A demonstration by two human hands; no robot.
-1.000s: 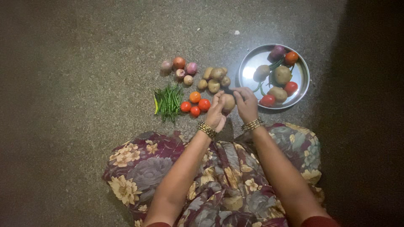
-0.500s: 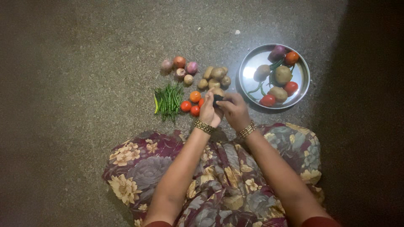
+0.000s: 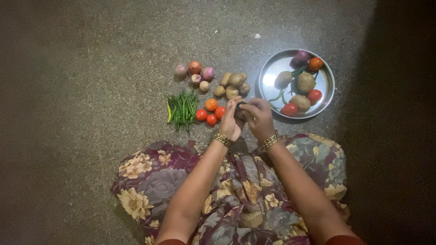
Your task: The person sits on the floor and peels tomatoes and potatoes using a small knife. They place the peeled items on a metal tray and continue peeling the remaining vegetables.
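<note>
My left hand and my right hand are pressed together low over the floor, just in front of my lap. My left hand is closed around a brown potato that is almost hidden between the two hands. My right hand curls its fingers over a small dark tool held against the potato; I cannot make out what kind of tool it is. Both wrists wear gold bangles. A few red and orange tomatoes lie right beside my left hand.
A steel plate at the right holds potatoes, tomatoes, a purple onion and green chillies. On the stone floor lie a pile of potatoes, small onions and a bunch of green chillies. My floral skirt covers the foreground.
My right hand came in from the plate's edge to meet my left hand. The potato, plain to see a second ago, is now covered by both hands.
</note>
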